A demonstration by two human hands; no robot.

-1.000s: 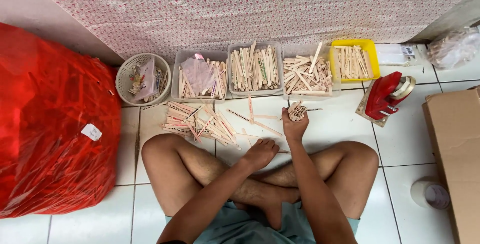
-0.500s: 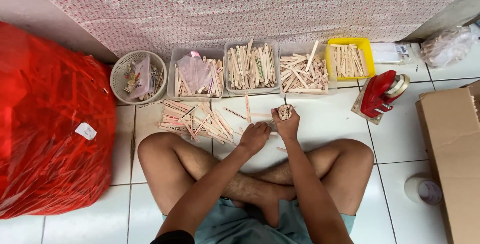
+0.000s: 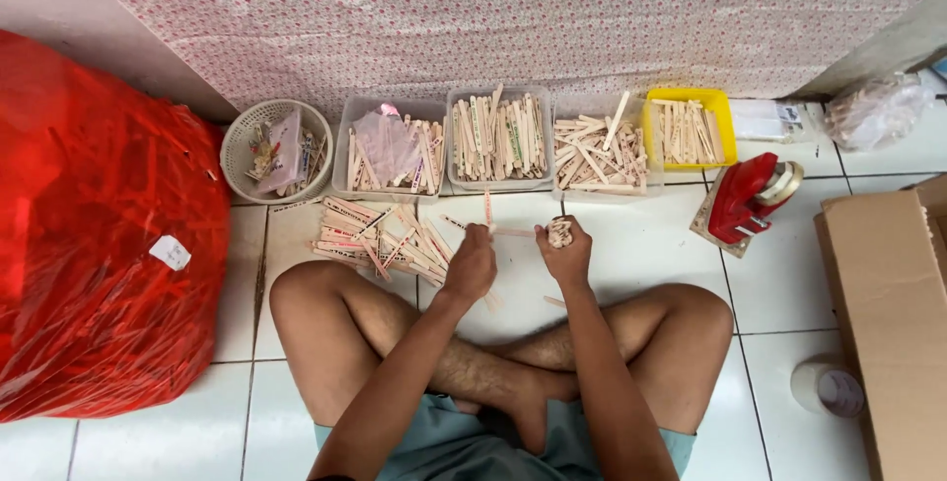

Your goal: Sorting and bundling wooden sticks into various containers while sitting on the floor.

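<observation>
Above the crossed legs, the right hand (image 3: 566, 254) is gripping a bundle of wooden sticks (image 3: 560, 233), fingers clamped around it. The left hand (image 3: 472, 264) is hovering beside it, fingers curled over the loose sticks (image 3: 385, 241); whether it holds one I cannot tell.

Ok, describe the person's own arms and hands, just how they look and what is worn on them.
Both arms are bare from the bottom of the view to the fingers: no sleeves, gloves, watch or bracelet in sight. The left hand and right hand show no rings that I can make out. Each forearm is slim and straight.

Upright bundle of pale wooden sticks (image 3: 560, 233), ends up, above tiles.
</observation>
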